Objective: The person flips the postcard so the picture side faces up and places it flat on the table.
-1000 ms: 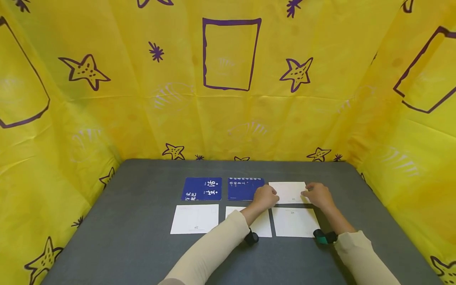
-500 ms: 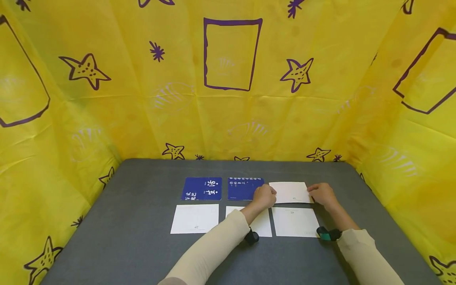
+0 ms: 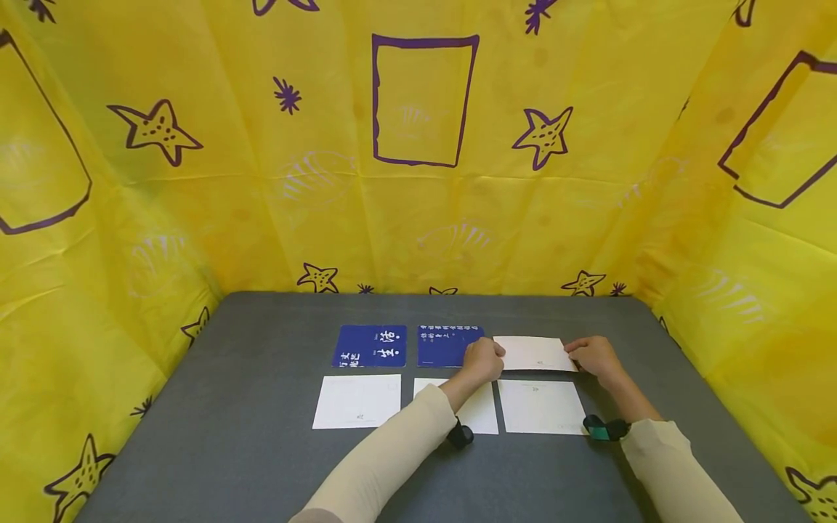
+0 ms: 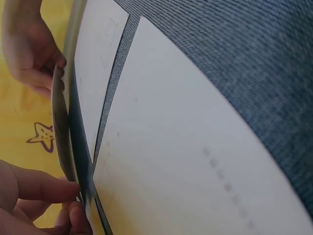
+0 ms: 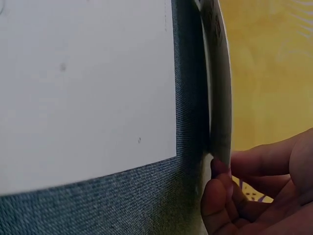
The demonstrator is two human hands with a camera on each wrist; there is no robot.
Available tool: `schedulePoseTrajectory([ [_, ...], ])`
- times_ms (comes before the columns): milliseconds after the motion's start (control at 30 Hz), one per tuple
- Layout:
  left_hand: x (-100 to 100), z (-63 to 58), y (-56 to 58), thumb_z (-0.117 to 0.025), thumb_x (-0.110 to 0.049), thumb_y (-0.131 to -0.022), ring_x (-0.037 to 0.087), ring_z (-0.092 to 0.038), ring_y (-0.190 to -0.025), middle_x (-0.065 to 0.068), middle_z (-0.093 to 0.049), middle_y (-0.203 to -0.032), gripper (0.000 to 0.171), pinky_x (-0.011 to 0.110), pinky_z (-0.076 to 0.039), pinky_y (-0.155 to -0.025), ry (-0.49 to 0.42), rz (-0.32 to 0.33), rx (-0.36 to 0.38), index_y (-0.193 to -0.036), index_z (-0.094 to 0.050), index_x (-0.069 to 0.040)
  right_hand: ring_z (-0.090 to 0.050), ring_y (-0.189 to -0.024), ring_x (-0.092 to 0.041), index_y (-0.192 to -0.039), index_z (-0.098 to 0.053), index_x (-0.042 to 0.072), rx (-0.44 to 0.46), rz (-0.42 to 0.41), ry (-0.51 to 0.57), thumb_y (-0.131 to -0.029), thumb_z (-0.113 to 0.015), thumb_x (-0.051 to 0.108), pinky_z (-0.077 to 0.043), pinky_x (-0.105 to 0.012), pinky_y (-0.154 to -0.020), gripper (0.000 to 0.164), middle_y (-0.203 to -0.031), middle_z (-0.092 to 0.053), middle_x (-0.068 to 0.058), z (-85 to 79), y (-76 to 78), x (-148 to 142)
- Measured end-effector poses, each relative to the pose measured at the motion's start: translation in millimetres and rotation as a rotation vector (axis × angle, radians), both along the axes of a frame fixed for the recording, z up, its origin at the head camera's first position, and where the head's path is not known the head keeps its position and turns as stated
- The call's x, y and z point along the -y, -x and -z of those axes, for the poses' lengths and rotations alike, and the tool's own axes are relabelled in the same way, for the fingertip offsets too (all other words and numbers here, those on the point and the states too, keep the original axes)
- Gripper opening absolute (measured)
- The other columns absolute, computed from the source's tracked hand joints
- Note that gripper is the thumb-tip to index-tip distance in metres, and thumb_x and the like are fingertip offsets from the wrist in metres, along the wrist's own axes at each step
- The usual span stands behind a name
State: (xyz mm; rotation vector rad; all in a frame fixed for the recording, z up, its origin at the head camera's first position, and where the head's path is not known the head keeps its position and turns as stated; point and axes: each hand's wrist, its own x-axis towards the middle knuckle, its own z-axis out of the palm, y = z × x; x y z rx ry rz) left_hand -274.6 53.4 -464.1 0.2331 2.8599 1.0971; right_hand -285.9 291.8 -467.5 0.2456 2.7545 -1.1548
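Both hands hold one white card (image 3: 532,354) by its near corners, at the right end of the back row. My left hand (image 3: 482,361) pinches the left corner between thumb and fingers, and my right hand (image 3: 593,356) pinches the right one. The card's near edge is raised off the table and slightly bowed. Seen edge-on in the right wrist view, the card (image 5: 221,88) stands tilted beyond a flat white card (image 5: 98,88). In the left wrist view both hands grip its ends.
Two blue cards (image 3: 370,346) with white characters lie left of the held card. The front row has three white cards (image 3: 357,402), the middle one partly under my left forearm. Yellow patterned cloth (image 3: 418,218) encloses the grey table (image 3: 229,436) at back and sides.
My right hand has shifted slightly right and taken hold of the card's right corner. The card's near edge has come up off the table. My left hand has barely moved.
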Motion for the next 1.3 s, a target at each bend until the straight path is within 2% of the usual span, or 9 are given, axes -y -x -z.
schedulePoseTrajectory([
  [233, 2.5, 2.4, 0.2, -0.063, 0.002, -0.078, 0.025, -0.066, -0.108, 0.002, -0.076, -0.103, 0.03, 0.026, -0.049, -0.086, -0.035, 0.004, -0.035, -0.102, -0.078, -0.009, -0.056, -0.085, -0.028, -0.108, -0.068, -0.011, 0.015, 0.002, 0.038, -0.089, -0.052, 0.003, -0.048, -0.028, -0.066, 0.028, -0.114, -0.061, -0.032, -4.2, -3.0, -2.9],
  [467, 3.5, 3.1, -0.3, -0.063, 0.002, -0.079, 0.025, -0.066, -0.105, 0.001, -0.076, -0.1, 0.03, 0.025, -0.048, -0.085, -0.031, 0.016, -0.052, -0.103, -0.077, -0.009, -0.056, -0.08, -0.022, -0.105, -0.07, -0.01, -0.022, -0.009, 0.07, -0.09, -0.054, 0.001, -0.05, -0.028, -0.064, 0.024, -0.107, -0.064, -0.027, -4.6, -5.9, -6.1],
  [667, 5.3, 2.5, -1.5, -0.061, 0.002, -0.08, 0.025, -0.064, -0.111, 0.001, -0.075, -0.107, 0.03, 0.029, -0.043, -0.099, -0.014, 0.046, -0.107, -0.103, -0.077, -0.009, -0.054, -0.077, -0.018, -0.104, -0.07, -0.009, -0.064, -0.06, 0.077, -0.091, -0.054, -0.001, -0.048, -0.028, -0.063, 0.022, -0.105, -0.067, -0.025, -1.5, -6.6, -8.5],
  [733, 5.8, 2.5, -1.8, -0.062, 0.001, -0.082, 0.026, -0.064, -0.111, 0.002, -0.075, -0.108, 0.029, 0.03, -0.043, -0.099, -0.018, 0.055, -0.117, -0.104, -0.077, -0.009, -0.054, -0.075, -0.017, -0.105, -0.069, -0.01, -0.087, -0.076, 0.074, -0.091, -0.054, -0.001, -0.048, -0.027, -0.062, 0.022, -0.106, -0.067, -0.026, -0.1, -6.9, -9.1],
  [833, 6.1, 2.9, -1.6, -0.065, -0.001, -0.083, 0.027, -0.064, -0.11, 0.002, -0.075, -0.107, 0.025, 0.03, -0.045, -0.096, -0.045, 0.056, -0.127, -0.104, -0.077, -0.01, -0.054, -0.076, -0.016, -0.106, -0.068, -0.012, -0.126, -0.094, 0.076, -0.091, -0.053, -0.003, -0.048, -0.026, -0.062, 0.023, -0.109, -0.066, -0.029, 1.3, -7.7, -10.4],
  [1100, 4.6, 7.0, 2.4, -0.067, -0.007, -0.087, 0.025, -0.066, -0.106, 0.002, -0.076, -0.102, 0.02, 0.029, -0.049, -0.088, -0.106, 0.023, -0.142, -0.103, -0.077, -0.011, -0.06, -0.09, -0.024, -0.109, -0.069, -0.008, -0.213, -0.068, 0.051, -0.094, -0.051, -0.002, -0.05, -0.023, -0.067, 0.024, -0.116, -0.066, -0.028, 1.9, -9.0, -9.1],
  [1300, 5.8, 7.0, 2.2, -0.067, -0.011, -0.088, 0.022, -0.067, -0.101, 0.002, -0.077, -0.098, 0.016, 0.026, -0.048, -0.083, -0.153, 0.001, -0.149, -0.1, -0.078, -0.012, -0.058, -0.082, -0.019, -0.112, -0.068, -0.008, -0.23, -0.034, 0.087, -0.094, -0.054, 0.0, -0.048, -0.023, -0.062, 0.024, -0.111, -0.068, -0.027, -0.9, -10.6, -7.4],
])
